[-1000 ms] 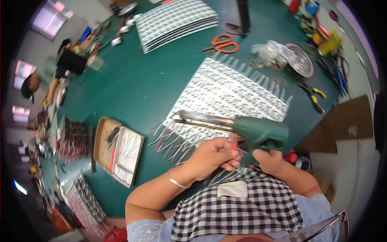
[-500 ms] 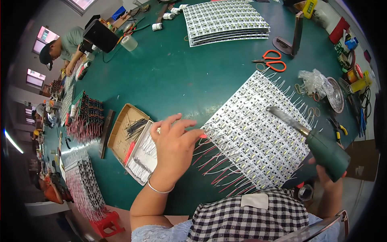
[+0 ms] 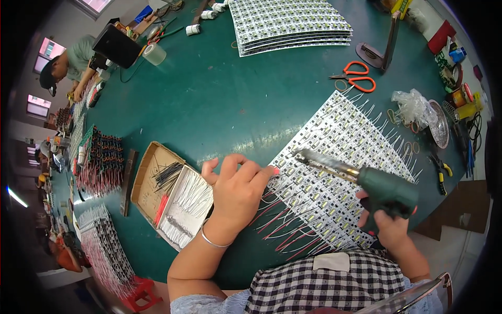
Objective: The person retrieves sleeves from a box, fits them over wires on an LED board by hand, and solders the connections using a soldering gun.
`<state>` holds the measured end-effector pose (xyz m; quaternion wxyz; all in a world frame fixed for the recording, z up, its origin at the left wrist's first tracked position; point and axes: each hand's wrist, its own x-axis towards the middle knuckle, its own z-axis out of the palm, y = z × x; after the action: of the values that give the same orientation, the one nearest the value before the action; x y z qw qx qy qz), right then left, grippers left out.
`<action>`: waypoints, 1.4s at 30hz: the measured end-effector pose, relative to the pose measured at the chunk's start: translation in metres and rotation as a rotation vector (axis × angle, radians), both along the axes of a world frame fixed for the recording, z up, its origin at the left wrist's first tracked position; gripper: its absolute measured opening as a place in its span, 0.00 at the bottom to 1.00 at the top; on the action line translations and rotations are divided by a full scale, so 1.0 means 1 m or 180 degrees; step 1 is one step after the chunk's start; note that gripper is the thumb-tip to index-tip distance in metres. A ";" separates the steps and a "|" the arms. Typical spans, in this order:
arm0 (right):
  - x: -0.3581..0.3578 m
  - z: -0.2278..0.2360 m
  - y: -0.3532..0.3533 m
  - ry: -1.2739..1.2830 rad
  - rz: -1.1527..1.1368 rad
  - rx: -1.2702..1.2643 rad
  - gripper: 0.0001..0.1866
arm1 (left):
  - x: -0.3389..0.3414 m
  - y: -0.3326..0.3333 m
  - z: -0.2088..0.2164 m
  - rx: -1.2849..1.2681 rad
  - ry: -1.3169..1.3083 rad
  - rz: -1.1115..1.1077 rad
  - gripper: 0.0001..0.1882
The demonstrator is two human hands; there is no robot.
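My right hand (image 3: 385,222) grips the handle of a green soldering gun (image 3: 389,191). Its long metal tip (image 3: 324,161) points left, over the upper left part of a white circuit-board panel (image 3: 334,152). Rows of small components cover the panel, and thin white and red wires stick out along its edges. At the panel's left edge my left hand (image 3: 235,186) is closed in a pinch, thumb and forefinger together near white wire ends; what they hold is too small to make out. Beside that hand lies a cardboard box (image 3: 151,191) with white, black and red wire pieces.
A stack of panels (image 3: 293,26) lies at the far side. Orange-handled scissors (image 3: 361,78), a plastic bag (image 3: 413,107), a metal dish (image 3: 439,125) and yellow-handled pliers (image 3: 442,175) are on the right. Wired boards (image 3: 102,157) stand left; a co-worker (image 3: 70,65) bends over the table beyond.
The soldering gun has swung left and its tip now hangs nearer my left hand. My left hand has shifted slightly right along the panel's edge, its fingers more curled.
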<state>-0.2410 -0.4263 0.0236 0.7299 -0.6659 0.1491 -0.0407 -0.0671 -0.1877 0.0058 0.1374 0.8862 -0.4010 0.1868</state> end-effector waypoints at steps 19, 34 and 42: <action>0.015 0.002 0.017 0.0855 0.0626 -0.0990 0.15 | -0.006 -0.003 0.000 0.0316 -0.0007 -0.0108 0.07; 0.002 -0.016 0.016 0.0162 0.0470 -0.1299 0.17 | -0.006 -0.011 0.009 0.0739 0.0096 -0.0118 0.07; 0.002 -0.004 0.017 0.0773 0.0334 -0.0468 0.12 | -0.005 -0.012 0.013 0.0789 0.0077 -0.0144 0.07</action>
<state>-0.2393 -0.4092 0.0193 0.6568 -0.7244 0.1980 0.0675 -0.0722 -0.1995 0.0192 0.0358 0.8893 -0.4392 0.1220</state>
